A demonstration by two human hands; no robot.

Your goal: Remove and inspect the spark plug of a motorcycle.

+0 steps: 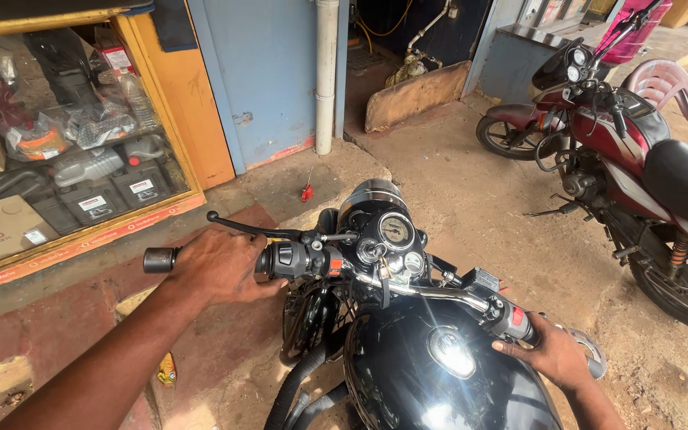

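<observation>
A black motorcycle stands below me, its glossy fuel tank (431,366) near the bottom edge. My left hand (218,267) is closed around the left handlebar grip (158,259), just behind the clutch lever (252,228). My right hand (553,350) grips the right handlebar grip beside a switch box (511,317) with a red button. Between them sit the round speedometer (396,230) and the headlight housing (370,197). A key with a fob hangs below the dial.
A maroon motorcycle (611,151) is parked at the right, a pink plastic chair (666,84) behind it. A glass showcase (65,151) with an orange frame, full of parts and boxes, stands at the left. A red screwdriver (306,189) lies on the concrete by a white pipe (326,76).
</observation>
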